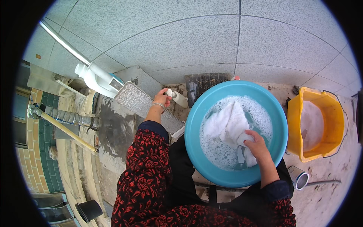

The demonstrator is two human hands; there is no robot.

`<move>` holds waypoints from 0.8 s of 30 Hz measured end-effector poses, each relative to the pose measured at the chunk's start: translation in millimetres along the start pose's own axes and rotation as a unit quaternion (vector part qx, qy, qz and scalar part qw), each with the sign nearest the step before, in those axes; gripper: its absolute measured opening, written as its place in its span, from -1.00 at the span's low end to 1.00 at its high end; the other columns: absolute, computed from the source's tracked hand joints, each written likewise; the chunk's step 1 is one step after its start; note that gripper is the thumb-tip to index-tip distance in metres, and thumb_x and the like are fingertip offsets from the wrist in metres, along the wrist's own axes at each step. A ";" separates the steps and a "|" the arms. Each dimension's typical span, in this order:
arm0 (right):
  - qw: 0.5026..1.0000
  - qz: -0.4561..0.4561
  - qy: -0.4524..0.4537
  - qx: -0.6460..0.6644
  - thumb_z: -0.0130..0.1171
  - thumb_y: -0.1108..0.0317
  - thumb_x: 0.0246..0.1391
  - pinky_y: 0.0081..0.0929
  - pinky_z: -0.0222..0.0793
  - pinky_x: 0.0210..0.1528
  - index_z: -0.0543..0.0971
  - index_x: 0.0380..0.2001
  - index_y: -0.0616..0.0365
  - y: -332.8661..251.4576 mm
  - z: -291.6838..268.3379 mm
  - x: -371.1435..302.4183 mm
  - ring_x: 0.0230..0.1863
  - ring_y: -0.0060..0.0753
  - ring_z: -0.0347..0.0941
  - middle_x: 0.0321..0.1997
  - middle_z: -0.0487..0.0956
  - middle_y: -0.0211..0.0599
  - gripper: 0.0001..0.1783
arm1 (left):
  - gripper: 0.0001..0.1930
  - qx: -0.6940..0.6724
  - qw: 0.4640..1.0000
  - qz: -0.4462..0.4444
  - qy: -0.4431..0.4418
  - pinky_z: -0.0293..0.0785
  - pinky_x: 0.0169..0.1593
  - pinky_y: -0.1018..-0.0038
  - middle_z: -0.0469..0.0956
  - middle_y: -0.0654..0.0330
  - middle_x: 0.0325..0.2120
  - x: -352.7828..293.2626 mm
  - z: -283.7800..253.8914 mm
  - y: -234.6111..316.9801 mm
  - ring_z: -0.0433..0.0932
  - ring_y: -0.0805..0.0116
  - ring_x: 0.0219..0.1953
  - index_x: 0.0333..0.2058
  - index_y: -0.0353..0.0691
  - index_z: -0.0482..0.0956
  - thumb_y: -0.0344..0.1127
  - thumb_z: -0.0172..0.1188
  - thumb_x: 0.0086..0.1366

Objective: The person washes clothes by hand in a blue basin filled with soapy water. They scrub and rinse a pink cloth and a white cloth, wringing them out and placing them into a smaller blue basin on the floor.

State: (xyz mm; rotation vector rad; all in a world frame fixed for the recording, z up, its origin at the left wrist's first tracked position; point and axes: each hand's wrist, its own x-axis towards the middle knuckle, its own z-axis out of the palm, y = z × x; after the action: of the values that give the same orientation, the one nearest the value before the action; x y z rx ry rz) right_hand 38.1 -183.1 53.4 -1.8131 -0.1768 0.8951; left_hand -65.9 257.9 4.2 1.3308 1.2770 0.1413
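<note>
A wide blue basin (196, 151) stands in front of me, with foamy water in it. A wet white cloth (228, 121) lies bunched in the suds. My right hand (256, 144) reaches over the basin's near right side, its fingers closed on the cloth. Left of the basin, my left hand (162, 99) is stretched out to a white pump bottle (180, 100). Thumb and fingers close around the bottle's pump head; the palm side is hidden.
A yellow bucket (296, 130) with whitish liquid stands right of the basin, near a metal can (301, 179). A grey tiled wall (189, 41) rises behind. At left are a textured grey slab (134, 97), a white jug (92, 80) and a wooden-handled tool (68, 132).
</note>
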 end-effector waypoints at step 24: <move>1.000 -0.023 0.005 -0.015 0.09 0.51 -0.22 -0.53 0.33 -0.17 0.46 -0.12 0.20 2.1 2.0 -0.3 -0.22 -0.38 0.44 -0.21 0.51 -0.15 -0.55 | -0.62 -0.018 0.994 0.091 0.055 0.33 -0.64 0.57 0.50 0.22 -0.55 -22.1 -11.2 5.4 0.37 0.48 -0.70 -0.04 -0.17 0.39 -0.51 -0.12 0.14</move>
State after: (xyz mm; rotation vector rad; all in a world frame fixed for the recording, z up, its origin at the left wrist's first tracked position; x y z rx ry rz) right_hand 36.0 -182.7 51.4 -1.8345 -0.2262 0.8548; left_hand -79.6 251.1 24.5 1.4243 1.2365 0.3681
